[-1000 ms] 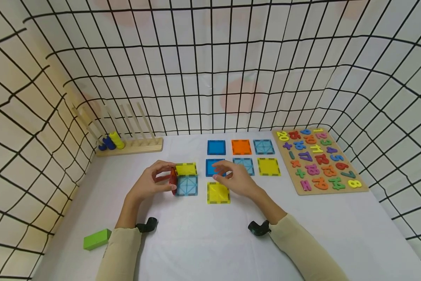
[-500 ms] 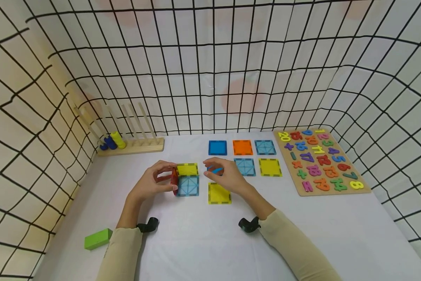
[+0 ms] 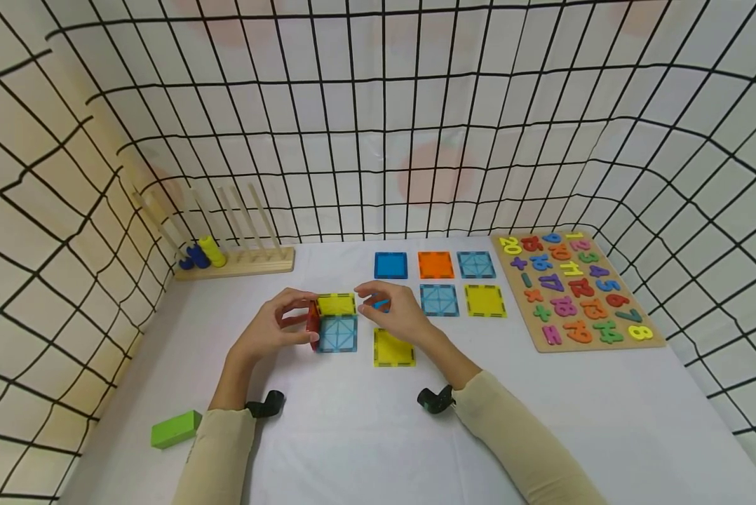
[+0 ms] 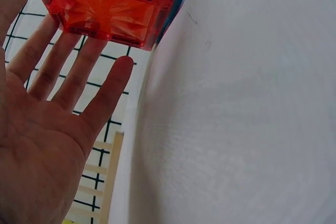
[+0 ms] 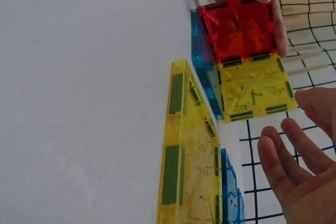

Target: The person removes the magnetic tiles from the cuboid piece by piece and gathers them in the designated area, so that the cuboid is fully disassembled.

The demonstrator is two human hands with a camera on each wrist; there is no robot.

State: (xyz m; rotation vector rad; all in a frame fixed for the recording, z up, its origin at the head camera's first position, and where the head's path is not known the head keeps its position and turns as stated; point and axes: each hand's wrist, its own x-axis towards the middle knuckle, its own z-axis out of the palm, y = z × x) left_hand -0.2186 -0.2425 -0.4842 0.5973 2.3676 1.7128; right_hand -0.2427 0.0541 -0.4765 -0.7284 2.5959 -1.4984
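My left hand (image 3: 267, 330) holds a red magnetic tile (image 3: 313, 327) upright, thumb and fingers at its opposite edges. The tile stands along the left side of a flat light blue tile (image 3: 338, 335). A yellow tile (image 3: 336, 304) stands upright at the back, meeting the red one at a corner in the right wrist view. My right hand (image 3: 398, 312) hovers above a blue tile (image 3: 381, 306), which it mostly hides. Its fingers are parted and hold nothing; one fingertip is close to the standing yellow tile's right edge. Whether it touches, I cannot tell. A flat yellow tile (image 3: 392, 352) lies below that hand.
Behind and to the right lie blue (image 3: 390, 266), orange (image 3: 435, 265), light blue (image 3: 476, 264) and yellow (image 3: 486, 301) tiles. A number puzzle board (image 3: 576, 294) is at right, a wooden peg stand (image 3: 252, 261) at back left, a green block (image 3: 176, 430) at front left.
My right hand has moved left, from over the blue tile towards the standing yellow tile. My left hand and the red tile have stayed in place.
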